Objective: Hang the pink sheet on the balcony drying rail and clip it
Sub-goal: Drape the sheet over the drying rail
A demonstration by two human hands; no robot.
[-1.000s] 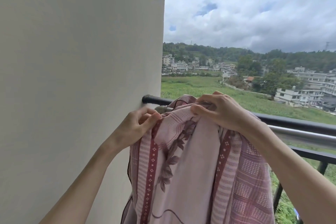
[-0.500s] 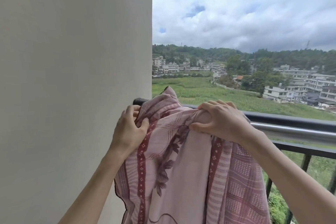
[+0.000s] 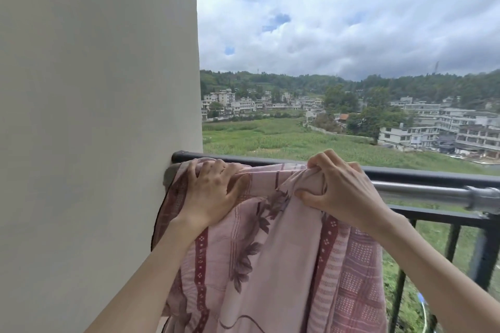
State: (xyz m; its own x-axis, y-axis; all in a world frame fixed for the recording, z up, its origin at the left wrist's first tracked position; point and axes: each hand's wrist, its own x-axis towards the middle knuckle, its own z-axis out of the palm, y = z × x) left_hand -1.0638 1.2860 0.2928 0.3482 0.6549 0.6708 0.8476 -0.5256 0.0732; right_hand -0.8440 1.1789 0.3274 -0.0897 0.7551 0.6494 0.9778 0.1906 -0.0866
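Head view: the pink sheet (image 3: 270, 246) is draped over the silver drying rail (image 3: 422, 193) at the rail's left end, where it meets the pale wall (image 3: 94, 116). Most of the cloth hangs down on the near side in loose folds, showing a dark leaf print and maroon dotted bands. The left hand (image 3: 211, 192) lies on top of the sheet just beside the wall, fingers curled over the cloth and the rail beneath it, thumb spread toward the middle. The right hand (image 3: 341, 192) has a bunched fold of the sheet in a tight grip, thumb below and fingers curled above. How much cloth falls on the far side of the rail is hidden, so that part is unclear. A black balcony railing (image 3: 433, 174) runs just behind the drying rail, with fields and buildings beyond.
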